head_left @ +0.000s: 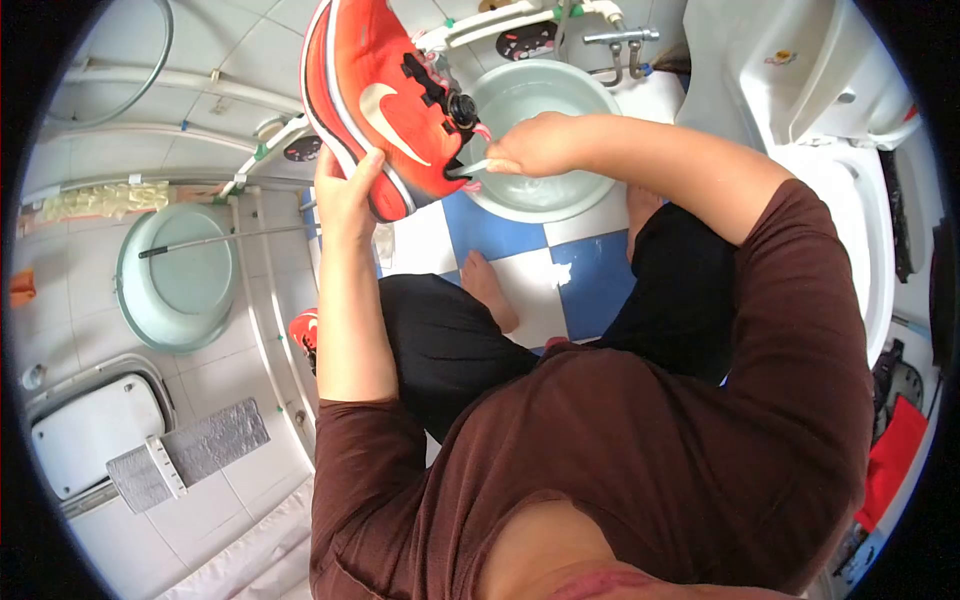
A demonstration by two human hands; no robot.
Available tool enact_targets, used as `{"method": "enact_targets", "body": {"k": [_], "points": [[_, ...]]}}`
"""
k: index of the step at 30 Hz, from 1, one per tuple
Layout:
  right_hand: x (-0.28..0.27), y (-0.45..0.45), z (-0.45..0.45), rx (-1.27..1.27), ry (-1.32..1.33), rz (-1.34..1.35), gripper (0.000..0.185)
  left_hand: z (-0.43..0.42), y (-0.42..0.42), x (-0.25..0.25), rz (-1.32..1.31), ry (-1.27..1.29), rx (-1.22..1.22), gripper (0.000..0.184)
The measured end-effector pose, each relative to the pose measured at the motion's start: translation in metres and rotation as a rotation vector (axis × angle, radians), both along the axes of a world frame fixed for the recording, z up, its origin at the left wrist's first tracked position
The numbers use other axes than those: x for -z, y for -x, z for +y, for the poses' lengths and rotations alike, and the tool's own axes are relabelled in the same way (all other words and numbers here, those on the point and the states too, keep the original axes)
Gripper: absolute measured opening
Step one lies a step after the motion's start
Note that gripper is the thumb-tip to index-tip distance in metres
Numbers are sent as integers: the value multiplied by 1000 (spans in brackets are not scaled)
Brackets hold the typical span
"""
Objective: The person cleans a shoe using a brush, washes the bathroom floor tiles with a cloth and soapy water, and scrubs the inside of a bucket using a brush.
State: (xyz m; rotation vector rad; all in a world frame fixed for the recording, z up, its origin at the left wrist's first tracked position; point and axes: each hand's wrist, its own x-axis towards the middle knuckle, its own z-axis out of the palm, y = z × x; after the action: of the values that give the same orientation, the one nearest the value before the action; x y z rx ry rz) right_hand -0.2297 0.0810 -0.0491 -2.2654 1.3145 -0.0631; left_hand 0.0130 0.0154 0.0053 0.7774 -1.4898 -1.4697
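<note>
My left hand [348, 195] grips a red-orange sneaker [370, 105] by its white sole, thumb on the side with the pale swoosh. The shoe is held up on edge, left of a pale green basin [541, 195]. My right hand [530, 147] is closed round the pale handle of a brush [482, 168], whose head is hidden at the shoe's opening. Black and pink laces hang there beside a round black toggle. Water fills the lower part of the basin, which is under my right hand.
Another red shoe [304, 328] is partly visible beside my left forearm. A second green basin [180, 278] hangs at the left wall. Pipes run along the walls. A tap [622, 37] is behind the water basin; a white sink [850, 200] stands at right.
</note>
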Motion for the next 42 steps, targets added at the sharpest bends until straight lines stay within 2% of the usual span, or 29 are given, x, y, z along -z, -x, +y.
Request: {"method": "enact_targets", "body": {"k": [5,17,23,28,29,32,35,36,39,40,42], "points": [[8,-2,-9,126,128,76,39,-8,-3,4,31,-18,-10,49],[30,3,-20,223,465,11,26,-18,-9,12,184,-157,26,47],[34,13,-27,266,490,29,27,-19,-12,16,249,-302,44,52],[32,26,-29,360,506,-103,29,-20,-6,15,328,-422,10,55],[33,27,-28,371,503,-140,30,-22,-6,16,313,-413,-14,55],[10,27,-14,202,261,-251,32,-29,-13,16,317,-371,-28,51],[10,28,-18,214,288,-66,34,-23,-10,10,289,-258,-17,49],[3,34,-17,313,273,11,34,-18,-7,2,232,-212,-89,46],[6,66,-14,388,300,45,35,-17,-11,-8,84,7,-160,45],[11,74,-15,376,298,-150,37,-20,-13,-8,44,101,-202,44],[17,77,-14,429,201,104,38,-31,-7,3,-225,227,-285,59]]}}
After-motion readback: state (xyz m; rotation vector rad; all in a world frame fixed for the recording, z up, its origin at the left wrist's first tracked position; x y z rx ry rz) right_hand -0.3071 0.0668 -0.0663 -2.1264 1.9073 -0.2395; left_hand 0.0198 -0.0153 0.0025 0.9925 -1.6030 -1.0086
